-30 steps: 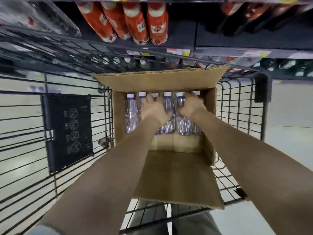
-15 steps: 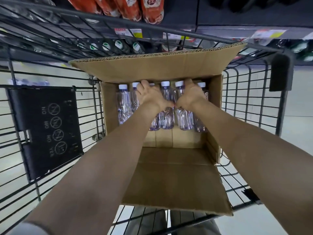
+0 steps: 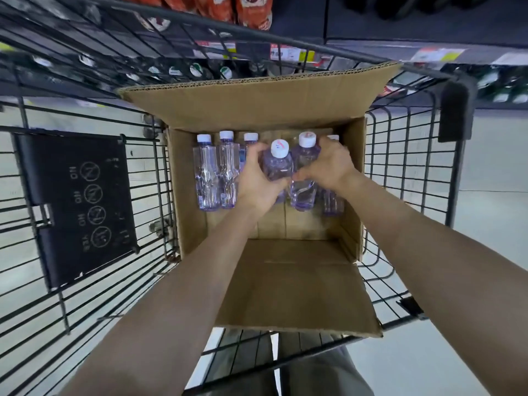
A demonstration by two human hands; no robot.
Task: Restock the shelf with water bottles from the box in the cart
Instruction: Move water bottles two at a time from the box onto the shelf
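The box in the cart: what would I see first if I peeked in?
Probably the two hands in the middle of the cardboard box: the left hand grips a white-capped bottle and the right hand grips a second bottle right beside it. More clear bottles stand along the box's left side. The box sits in a black wire cart, with orange packets at the top of the view.

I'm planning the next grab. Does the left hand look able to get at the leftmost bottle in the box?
Likely not yet: the left hand grips another bottle, though the box stands open and nothing covers the leftmost bottle.
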